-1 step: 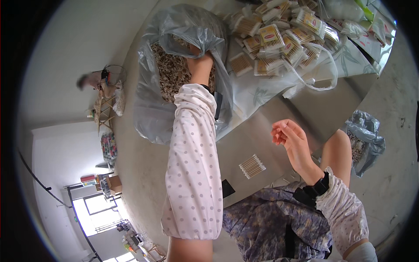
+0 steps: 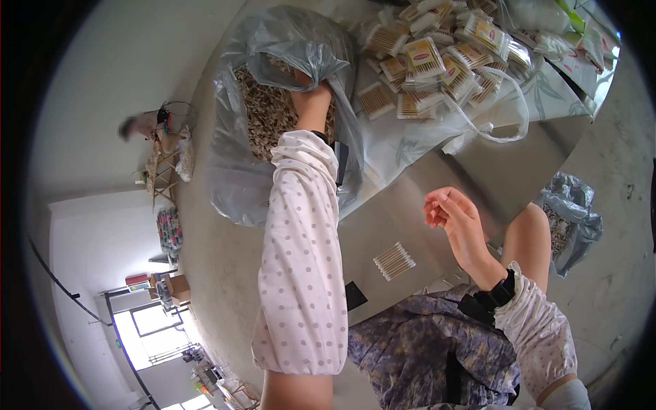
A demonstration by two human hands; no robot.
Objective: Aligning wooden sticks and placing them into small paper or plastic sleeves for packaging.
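Head view: where does the left hand (image 2: 311, 102) stand?

– Inside the mouth of the large grey bag (image 2: 236, 195), at the left edge of the covered table (image 2: 398, 160), among loose cotton swabs (image 2: 263, 116). Plastic and contents conceal the fingers; neither their opening nor any grasp can be told.

– And the right hand (image 2: 458, 220)?

– Above the grey board (image 2: 403, 201), right of its middle; fingers loosely curled, half open, with nothing visible in hold.

– What lies on the board?

– A row of swabs (image 2: 394, 261), side by side, left of the right hand and toward the near edge. A black rectangle (image 2: 356, 295) marks the near left corner.

– Beyond the far edge?

– Clear swab packets (image 2: 424, 58), heaped on the covered table.
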